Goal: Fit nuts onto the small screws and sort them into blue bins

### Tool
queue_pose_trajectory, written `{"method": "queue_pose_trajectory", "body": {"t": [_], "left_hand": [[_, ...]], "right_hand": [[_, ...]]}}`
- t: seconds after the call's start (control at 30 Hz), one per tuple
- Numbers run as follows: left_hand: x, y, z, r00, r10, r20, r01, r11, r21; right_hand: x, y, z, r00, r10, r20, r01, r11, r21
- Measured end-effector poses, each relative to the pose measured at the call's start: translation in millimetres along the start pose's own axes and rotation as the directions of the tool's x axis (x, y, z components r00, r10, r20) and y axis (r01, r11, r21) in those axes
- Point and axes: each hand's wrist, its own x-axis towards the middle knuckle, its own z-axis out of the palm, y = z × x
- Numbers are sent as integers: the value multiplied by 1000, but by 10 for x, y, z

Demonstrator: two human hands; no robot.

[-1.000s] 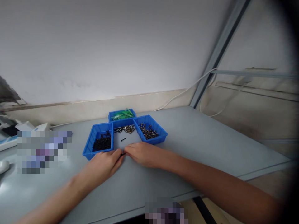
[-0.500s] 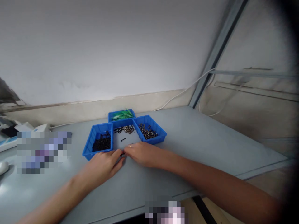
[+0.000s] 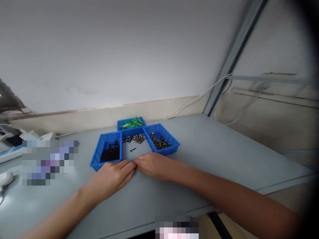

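My left hand (image 3: 113, 176) is closed, thumb and fingers pinched together near the front corner of the left blue bin (image 3: 92, 162). Its fingertips meet those of my right hand (image 3: 156, 166), also closed in a pinch, low over the table. Between them only a small dark bit of a black screw shows; the fingers hide the rest. Just beyond the fingertips lies a single loose black screw (image 3: 133, 150). Black screws (image 3: 111, 153) fill part of the left bin, and small brass-coloured metal pieces (image 3: 159, 142) lie in the right blue bin (image 3: 174, 146).
A rear blue bin (image 3: 132, 131) holds green pieces (image 3: 133, 123). In front of it, a pile of brass-coloured pieces (image 3: 138, 138) and more black screws (image 3: 126, 139) rest on the grey table (image 3: 224, 149). A power strip (image 3: 11, 153) and a white object (image 3: 6, 178) are at left.
My left fingers have closed over the black screw that showed between thumb and forefinger, and the fingertips of both hands remain together. The whole view has shifted slightly.
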Motion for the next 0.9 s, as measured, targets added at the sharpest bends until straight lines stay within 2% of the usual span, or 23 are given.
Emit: {"method": "queue_pose_trajectory", "body": {"t": [0.1, 0.17, 0.4, 0.9], "left_hand": [[7, 15, -26, 999, 33, 1, -33, 999, -4], [15, 35, -41, 1000, 15, 13, -15, 1000, 7], [44, 58, -49, 981, -88, 173, 89, 996, 4], [57, 48, -46, 954, -178, 241, 171, 984, 51]], "right_hand": [[14, -21, -17, 1000, 22, -8, -22, 1000, 23], [14, -35, -37, 998, 51, -29, -49, 997, 60], [-38, -87, -123, 993, 114, -30, -108, 982, 157], [-31, -101, -126, 983, 182, -22, -177, 972, 156]]}}
